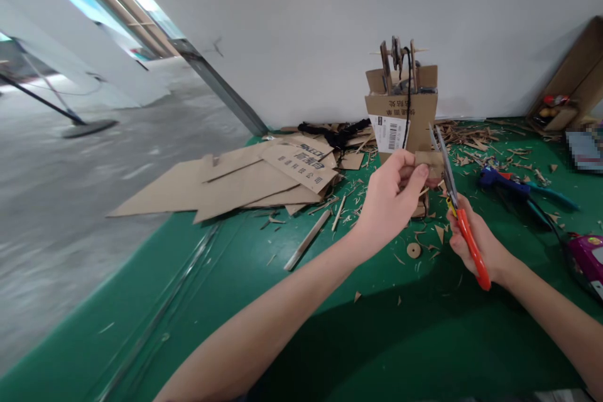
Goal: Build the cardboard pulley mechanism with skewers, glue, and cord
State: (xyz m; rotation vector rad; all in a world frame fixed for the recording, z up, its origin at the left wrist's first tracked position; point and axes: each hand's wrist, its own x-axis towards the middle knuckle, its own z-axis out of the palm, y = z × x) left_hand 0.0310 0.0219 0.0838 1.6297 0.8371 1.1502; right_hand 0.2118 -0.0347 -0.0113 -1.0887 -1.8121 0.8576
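Note:
Between thumb and fingers, my left hand (393, 191) pinches a small piece of cardboard (429, 162). Red-handled scissors (466, 239) are gripped in my right hand (478, 242), blades pointing up and slightly parted. The blades stand at the right edge of the cardboard piece; whether they touch it I cannot tell. Behind my hands rises a cardboard box structure (421, 113) with a barcode label, topped by two uprights, a spool on a stick and a black cord. A small round cardboard disc (413, 250) with a centre hole lies on the table below.
Flat cardboard sheets (254, 182) overhang the left edge of the green table (226, 301). Cardboard scraps and shavings litter the middle and back. A wooden strip (307, 240) lies nearer me. At right are a blue glue gun (504, 183), a purple device (586, 257) and a cardboard box (572, 81).

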